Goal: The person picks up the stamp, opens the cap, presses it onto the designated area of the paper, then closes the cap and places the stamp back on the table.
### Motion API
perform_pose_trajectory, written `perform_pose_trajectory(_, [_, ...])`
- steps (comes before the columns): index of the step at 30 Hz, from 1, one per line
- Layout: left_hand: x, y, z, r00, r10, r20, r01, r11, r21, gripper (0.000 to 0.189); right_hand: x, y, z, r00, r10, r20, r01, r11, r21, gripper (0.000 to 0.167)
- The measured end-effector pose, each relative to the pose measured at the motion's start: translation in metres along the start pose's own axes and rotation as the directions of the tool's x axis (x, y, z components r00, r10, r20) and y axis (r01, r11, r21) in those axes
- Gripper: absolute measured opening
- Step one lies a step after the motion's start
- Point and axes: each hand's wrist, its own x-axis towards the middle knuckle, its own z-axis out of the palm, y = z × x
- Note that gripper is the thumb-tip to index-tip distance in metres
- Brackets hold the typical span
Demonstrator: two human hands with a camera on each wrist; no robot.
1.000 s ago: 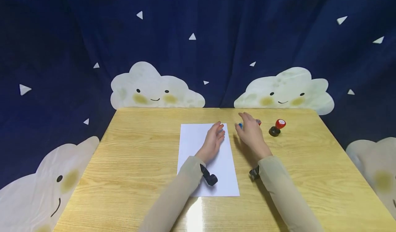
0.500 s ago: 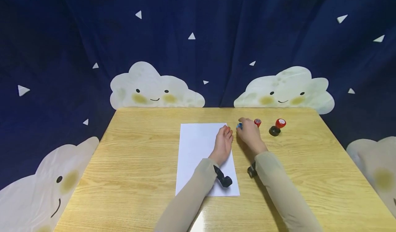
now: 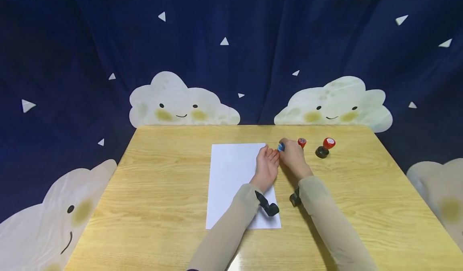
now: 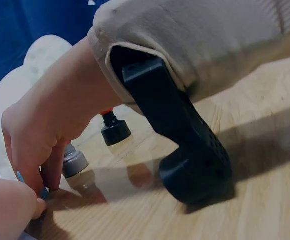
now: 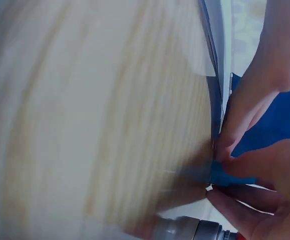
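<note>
- Right hand point(image 3: 293, 155), right of centre in the head view: fingers bent, thumb and fingertips nearly together, pinching a small blue item.
- Small blue item point(image 3: 280, 147), right of centre in the head view, low at right in the right wrist view; mostly covered by fingers, exact kind not discernible.
- Left hand point(image 3: 267, 167), centre-right in the head view: palm partly turned up, fingers loosely extended, tips beside the blue item; whether they touch it cannot be told.
- White paper sheet point(image 3: 231, 178), centre of the head view, partly under the left forearm.
- Red-topped stamp point(image 3: 302, 142) with grey base, just beyond the right hand, partly hidden by it.
- Red-handled stamp point(image 3: 327, 145) with black round base, farther right, handle tilted.
- Two black wrist cameras, left point(image 3: 267, 205) and right point(image 3: 295, 199), at beige cuffs.
- Wooden table point(image 3: 159, 182), across the lower frame.
- Dark blue curtain point(image 3: 202, 18), upper frame, with white triangles and smiling clouds.
</note>
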Motion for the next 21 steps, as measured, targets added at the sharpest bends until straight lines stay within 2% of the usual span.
perform_pose_trajectory(10, [0.003, 0.002, 0.005, 1.000, 0.016, -0.003, -0.016, 0.999, -0.037, 0.076, 0.006, -0.003, -0.010, 1.000, -0.003, 0.023, 0.002, 1.000, 0.020, 0.021])
perform_pose_trajectory(17, [-0.004, 0.004, 0.011, 1.000, 0.028, -0.003, -0.028, 0.997, -0.071, 0.077, 0.005, -0.010, -0.020, 1.000, -0.015, -0.010, 0.015, 1.000, 0.014, 0.020])
perform_pose_trajectory(21, [-0.006, 0.006, 0.013, 0.999, 0.038, 0.025, -0.036, 0.994, -0.103, 0.078, 0.004, -0.017, -0.027, 1.000, -0.015, -0.022, 0.015, 1.000, 0.022, 0.018])
